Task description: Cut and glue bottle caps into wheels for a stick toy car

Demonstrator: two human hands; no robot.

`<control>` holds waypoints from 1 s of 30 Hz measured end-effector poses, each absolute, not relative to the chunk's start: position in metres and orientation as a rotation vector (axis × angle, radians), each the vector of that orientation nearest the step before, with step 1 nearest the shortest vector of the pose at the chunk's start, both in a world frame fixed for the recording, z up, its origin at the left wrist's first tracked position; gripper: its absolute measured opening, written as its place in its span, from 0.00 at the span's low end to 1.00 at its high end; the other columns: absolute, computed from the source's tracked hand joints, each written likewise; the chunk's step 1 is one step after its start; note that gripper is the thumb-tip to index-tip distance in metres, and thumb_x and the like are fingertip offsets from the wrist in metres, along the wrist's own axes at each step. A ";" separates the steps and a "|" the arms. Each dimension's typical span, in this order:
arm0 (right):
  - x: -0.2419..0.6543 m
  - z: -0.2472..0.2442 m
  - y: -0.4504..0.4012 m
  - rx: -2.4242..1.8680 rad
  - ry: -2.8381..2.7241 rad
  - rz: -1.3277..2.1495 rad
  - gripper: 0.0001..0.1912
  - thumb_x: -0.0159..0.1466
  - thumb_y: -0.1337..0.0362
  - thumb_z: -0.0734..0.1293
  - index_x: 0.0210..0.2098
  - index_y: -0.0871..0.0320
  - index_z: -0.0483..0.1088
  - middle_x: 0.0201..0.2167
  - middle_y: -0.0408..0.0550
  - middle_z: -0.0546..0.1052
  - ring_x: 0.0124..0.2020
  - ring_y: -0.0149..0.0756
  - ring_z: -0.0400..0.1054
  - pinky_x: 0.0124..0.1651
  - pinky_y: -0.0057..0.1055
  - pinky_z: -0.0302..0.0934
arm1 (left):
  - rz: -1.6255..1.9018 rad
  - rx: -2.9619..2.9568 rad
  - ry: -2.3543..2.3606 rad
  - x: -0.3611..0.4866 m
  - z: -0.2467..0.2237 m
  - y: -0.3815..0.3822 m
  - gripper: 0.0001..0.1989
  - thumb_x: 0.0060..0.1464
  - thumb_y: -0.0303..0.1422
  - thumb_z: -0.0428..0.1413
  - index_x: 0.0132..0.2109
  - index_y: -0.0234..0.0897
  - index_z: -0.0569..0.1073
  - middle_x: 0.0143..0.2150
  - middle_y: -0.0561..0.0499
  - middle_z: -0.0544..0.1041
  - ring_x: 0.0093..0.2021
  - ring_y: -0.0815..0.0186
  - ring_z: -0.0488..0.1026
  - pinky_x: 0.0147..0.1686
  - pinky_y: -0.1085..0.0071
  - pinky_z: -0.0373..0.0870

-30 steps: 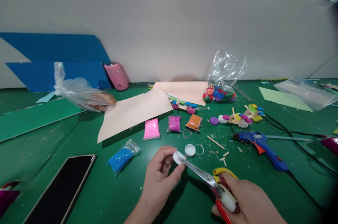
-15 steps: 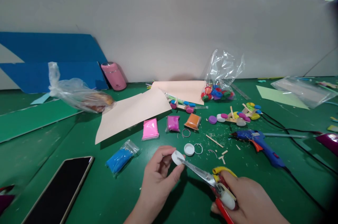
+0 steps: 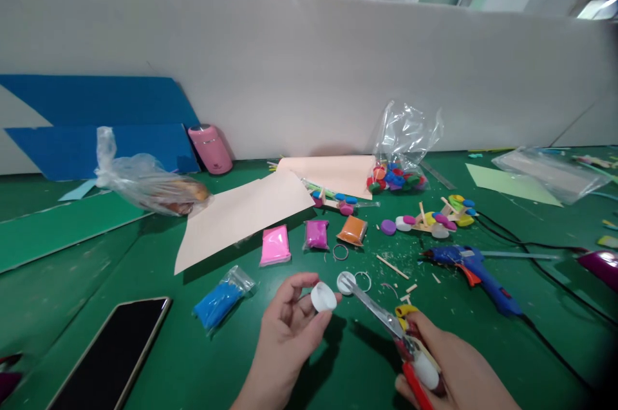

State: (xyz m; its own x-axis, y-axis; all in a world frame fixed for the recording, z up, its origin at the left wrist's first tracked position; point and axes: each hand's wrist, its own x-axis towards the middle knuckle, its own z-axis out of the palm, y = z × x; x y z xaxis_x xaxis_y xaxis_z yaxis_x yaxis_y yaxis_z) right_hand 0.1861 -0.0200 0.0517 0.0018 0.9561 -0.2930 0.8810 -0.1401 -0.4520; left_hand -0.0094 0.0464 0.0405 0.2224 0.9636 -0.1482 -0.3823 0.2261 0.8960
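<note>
Between the thumb and fingers of my left hand (image 3: 292, 329) is a white bottle cap (image 3: 323, 297), held tilted above the green table. My right hand (image 3: 449, 358) grips scissors (image 3: 381, 313) with red and yellow handles; the blades point up and left, apart from the held cap. A white rounded piece and a light strip show at the scissors' handles, partly covered by my fingers. In this view the blade tips overlap a second white cap (image 3: 344, 284) lying on the table. Beside that cap lies a thin white ring (image 3: 363, 281).
Packets of pink (image 3: 275, 244), purple (image 3: 316, 234), orange (image 3: 352, 230) and blue clay (image 3: 223, 297) lie ahead and left. A blue glue gun (image 3: 476, 268) with its cord is at right. A phone (image 3: 111, 355) lies at left; a bag of coloured caps (image 3: 398, 175) stands behind.
The scissors' tips have left the held cap and shifted right. My left hand has turned the cap slightly and lowered it. The camera view has tilted up a little.
</note>
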 end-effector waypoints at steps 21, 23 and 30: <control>0.197 0.043 -0.026 -2.079 -1.908 0.699 0.12 0.51 0.56 0.64 0.32 0.52 0.60 0.24 0.40 0.73 0.24 0.35 0.67 0.24 0.26 0.56 | 0.973 0.498 0.434 -0.022 0.047 0.051 0.11 0.47 0.29 0.53 0.39 0.31 0.74 0.33 0.48 0.75 0.30 0.67 0.71 0.47 0.66 0.61; 0.201 0.039 -0.028 -2.090 -1.887 0.714 0.12 0.52 0.54 0.63 0.32 0.52 0.60 0.24 0.39 0.73 0.24 0.34 0.67 0.24 0.25 0.56 | 0.981 0.536 0.452 -0.023 0.046 0.051 0.11 0.48 0.30 0.52 0.40 0.32 0.73 0.32 0.48 0.74 0.28 0.69 0.70 0.47 0.65 0.61; 0.207 0.039 -0.031 -2.185 -1.843 0.670 0.13 0.54 0.50 0.61 0.31 0.52 0.60 0.24 0.39 0.73 0.24 0.34 0.67 0.24 0.26 0.54 | 0.908 1.302 0.978 -0.020 0.041 0.053 0.09 0.48 0.31 0.51 0.39 0.36 0.69 0.28 0.51 0.67 0.27 0.68 0.64 0.29 0.71 0.62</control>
